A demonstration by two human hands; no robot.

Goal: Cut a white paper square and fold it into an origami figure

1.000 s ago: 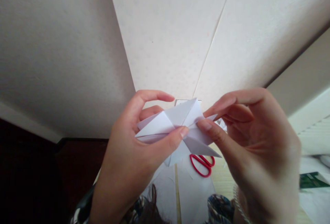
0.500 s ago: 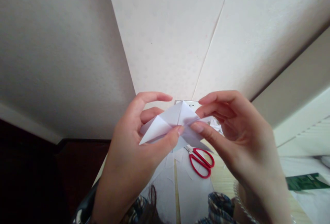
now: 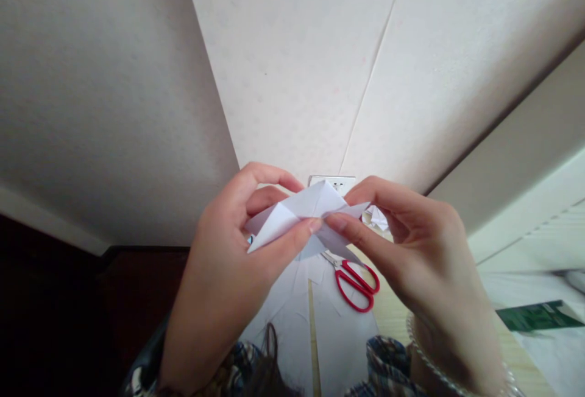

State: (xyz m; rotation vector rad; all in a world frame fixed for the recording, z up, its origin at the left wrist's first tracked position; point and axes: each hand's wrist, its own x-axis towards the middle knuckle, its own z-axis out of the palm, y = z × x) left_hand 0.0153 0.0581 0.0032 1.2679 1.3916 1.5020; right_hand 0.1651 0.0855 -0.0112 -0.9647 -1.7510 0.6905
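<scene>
A white folded paper [image 3: 315, 200] with pointed flaps is held up between both hands, above the table. My left hand [image 3: 242, 251] pinches its left and middle part, thumb on the near face and fingers behind. Close beside that thumb, my right hand [image 3: 406, 245] grips the paper's right part with thumb and fingers. One flap sticks out to the right over the right thumb. The fingertips behind the paper are partly hidden. Below it lie red-handled scissors [image 3: 357, 287], their blades partly covered from view by the folded paper.
White paper sheets [image 3: 340, 348] lie on the light wooden table [image 3: 393, 324]. Another folded white paper piece [image 3: 377, 218] is behind the right hand. A wall socket [image 3: 333, 182] is at the back, and a green packet [image 3: 537, 316] lies at the right.
My right hand has moved left and its fingers have closed in on the paper. Its thumb is nearer the left thumb, and the right flap now stands out above it.
</scene>
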